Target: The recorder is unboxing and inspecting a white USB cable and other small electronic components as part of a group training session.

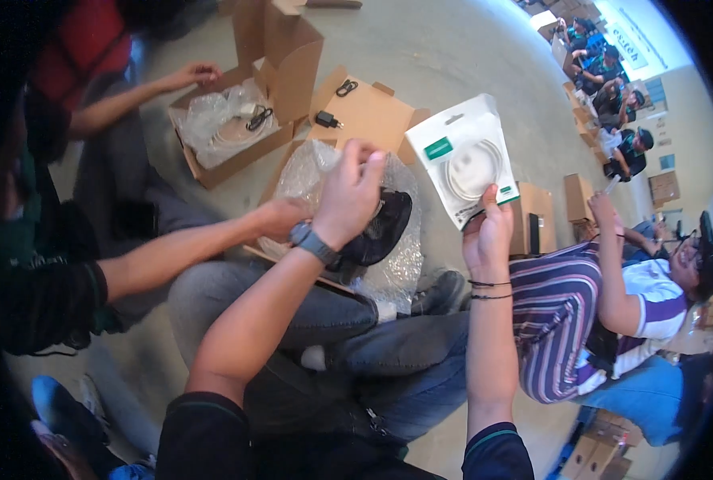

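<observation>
My right hand (488, 232) grips the lower edge of a white packet (462, 160) with a green label and a hang hole. Through its clear window a coiled white cable (473, 170) shows. To the left of the packet my left hand (352, 190), with a watch on the wrist, is raised with loosely bent fingers and nothing visible in them. Below and behind it lies a black mesh pouch (387, 230) on bubble wrap (404, 268). Beyond, a black plug adapter (327, 119) and a small black cable (346, 87) rest on an opened cardboard box (380, 112).
A co-worker at the left has one hand (280, 220) by the bubble wrap and another over a second open box (248, 156) with bubble wrap and cables. Another person in striped clothing (556, 320) sits close on the right. Cardboard boxes (532, 212) stand behind my right hand.
</observation>
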